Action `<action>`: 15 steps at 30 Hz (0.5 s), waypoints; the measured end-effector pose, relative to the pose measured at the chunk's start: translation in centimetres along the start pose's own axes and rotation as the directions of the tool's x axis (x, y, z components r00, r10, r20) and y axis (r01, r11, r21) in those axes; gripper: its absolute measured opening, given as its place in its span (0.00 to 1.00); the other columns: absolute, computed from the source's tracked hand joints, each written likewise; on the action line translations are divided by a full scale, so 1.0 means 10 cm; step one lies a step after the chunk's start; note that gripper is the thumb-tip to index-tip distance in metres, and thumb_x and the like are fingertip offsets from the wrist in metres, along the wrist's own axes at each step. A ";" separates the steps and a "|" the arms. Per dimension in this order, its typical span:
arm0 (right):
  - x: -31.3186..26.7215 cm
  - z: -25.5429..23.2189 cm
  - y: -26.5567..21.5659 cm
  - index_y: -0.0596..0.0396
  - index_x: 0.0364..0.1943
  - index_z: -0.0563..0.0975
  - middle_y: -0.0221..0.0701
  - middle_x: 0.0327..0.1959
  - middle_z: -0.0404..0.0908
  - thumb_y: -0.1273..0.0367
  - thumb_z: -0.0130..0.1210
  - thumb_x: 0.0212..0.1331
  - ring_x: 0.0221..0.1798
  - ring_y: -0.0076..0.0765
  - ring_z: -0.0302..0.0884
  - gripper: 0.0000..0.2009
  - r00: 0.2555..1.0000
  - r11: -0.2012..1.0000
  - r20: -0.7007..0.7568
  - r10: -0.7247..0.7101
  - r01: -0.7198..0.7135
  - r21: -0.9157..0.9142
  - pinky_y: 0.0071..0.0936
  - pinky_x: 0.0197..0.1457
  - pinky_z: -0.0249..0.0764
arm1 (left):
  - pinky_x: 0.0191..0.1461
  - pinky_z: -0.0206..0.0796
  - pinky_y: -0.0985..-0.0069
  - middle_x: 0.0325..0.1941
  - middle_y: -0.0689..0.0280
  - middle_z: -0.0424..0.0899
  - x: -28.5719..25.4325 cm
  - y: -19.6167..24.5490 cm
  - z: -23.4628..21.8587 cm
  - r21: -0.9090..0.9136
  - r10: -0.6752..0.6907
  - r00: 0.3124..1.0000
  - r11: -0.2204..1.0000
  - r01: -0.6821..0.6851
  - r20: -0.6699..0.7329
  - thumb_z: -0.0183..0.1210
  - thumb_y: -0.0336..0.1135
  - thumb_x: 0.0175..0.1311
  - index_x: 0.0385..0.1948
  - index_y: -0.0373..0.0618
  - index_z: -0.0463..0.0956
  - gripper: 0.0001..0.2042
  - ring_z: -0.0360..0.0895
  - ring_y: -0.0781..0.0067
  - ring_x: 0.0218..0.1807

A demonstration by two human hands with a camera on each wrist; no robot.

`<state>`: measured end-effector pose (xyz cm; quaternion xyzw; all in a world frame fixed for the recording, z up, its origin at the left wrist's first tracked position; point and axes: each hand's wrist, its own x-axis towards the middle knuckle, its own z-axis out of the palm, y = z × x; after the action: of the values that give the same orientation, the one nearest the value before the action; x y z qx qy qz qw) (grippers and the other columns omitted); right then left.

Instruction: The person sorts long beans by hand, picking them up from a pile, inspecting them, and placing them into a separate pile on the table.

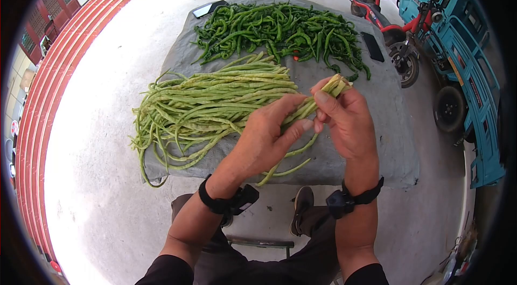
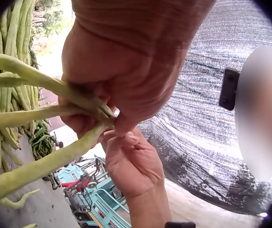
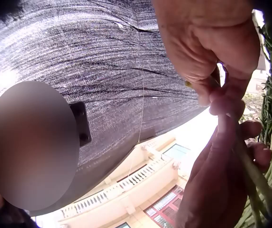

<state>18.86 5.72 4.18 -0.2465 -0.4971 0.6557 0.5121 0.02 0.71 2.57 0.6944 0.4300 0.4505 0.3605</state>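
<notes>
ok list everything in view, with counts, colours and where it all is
long beans: many, pale green, cloth's near left
bean bunch: 1, pale green, in both hands
peppers: many, mostly green, cloth's far side
phone-like slabs: 2, dark, beside the peppers
cloth: 1, grey, under the produce
motorbike: 1, red and black, far right
cargo vehicle: 1, teal, right
steps: several, red and pale, left
overhead sheet: 1, dark, above
wrist devices: 2, black, one per wrist
left hand: 1, bare, gripping the bunch
right hand: 1, bare, pinching its end
</notes>
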 end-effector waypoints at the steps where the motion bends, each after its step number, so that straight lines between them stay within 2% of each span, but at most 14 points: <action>1: 0.00 0.00 -0.01 0.60 0.47 0.81 0.26 0.37 0.81 0.71 0.63 0.72 0.31 0.19 0.77 0.07 1.000 1.000 -0.008 -0.014 0.014 -0.004 0.24 0.30 0.79 | 0.45 0.75 0.75 0.48 0.61 0.87 0.01 0.01 0.00 0.011 0.002 1.000 1.000 -0.002 0.007 0.63 0.30 0.74 0.65 0.36 0.73 0.20 0.80 0.77 0.40; 5: -0.02 -0.10 -0.12 0.60 0.47 0.81 0.27 0.37 0.80 0.72 0.63 0.72 0.31 0.19 0.76 0.07 0.998 0.998 -0.013 -0.057 0.057 -0.021 0.24 0.30 0.79 | 0.44 0.75 0.69 0.43 0.56 0.86 -0.02 0.01 0.01 0.137 0.047 0.998 0.989 -0.051 0.030 0.65 0.33 0.72 0.66 0.38 0.71 0.23 0.83 0.67 0.37; 8: -0.05 -0.10 -0.21 0.60 0.46 0.81 0.27 0.37 0.80 0.72 0.62 0.72 0.31 0.19 0.75 0.06 0.996 0.995 -0.018 -0.084 0.083 -0.048 0.24 0.30 0.79 | 0.44 0.75 0.65 0.40 0.53 0.85 -0.03 0.05 0.05 0.099 0.014 0.995 0.995 -0.024 0.097 0.64 0.33 0.72 0.68 0.39 0.67 0.26 0.85 0.61 0.39; 11: -0.08 -0.12 -0.26 0.59 0.48 0.80 0.26 0.35 0.78 0.71 0.62 0.73 0.31 0.18 0.73 0.07 0.994 0.987 -0.021 -0.109 0.106 -0.119 0.24 0.30 0.76 | 0.41 0.74 0.60 0.36 0.49 0.82 -0.02 0.03 0.15 0.007 0.070 0.996 0.997 -0.071 0.060 0.63 0.34 0.72 0.66 0.39 0.64 0.26 0.84 0.50 0.35; 14: -0.13 -0.12 -0.35 0.58 0.49 0.79 0.25 0.34 0.77 0.70 0.61 0.73 0.32 0.17 0.72 0.08 0.989 0.979 -0.038 -0.140 0.132 -0.157 0.23 0.30 0.75 | 0.40 0.73 0.60 0.34 0.50 0.82 -0.02 0.10 0.16 -0.036 0.008 0.999 0.999 -0.006 0.045 0.65 0.33 0.69 0.66 0.40 0.64 0.27 0.83 0.49 0.33; 15: -0.14 -0.12 -0.39 0.58 0.49 0.79 0.25 0.34 0.77 0.70 0.61 0.73 0.32 0.17 0.72 0.08 0.987 0.977 -0.049 -0.151 0.141 -0.161 0.23 0.30 0.75 | 0.40 0.73 0.62 0.35 0.52 0.82 -0.02 0.11 0.16 -0.026 -0.016 0.997 0.999 0.018 0.071 0.65 0.32 0.69 0.66 0.41 0.64 0.27 0.83 0.54 0.34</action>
<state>22.06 4.82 6.98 -0.2685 -0.5481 0.5675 0.5527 1.75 -0.04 2.92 0.7013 0.4169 0.4283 0.3885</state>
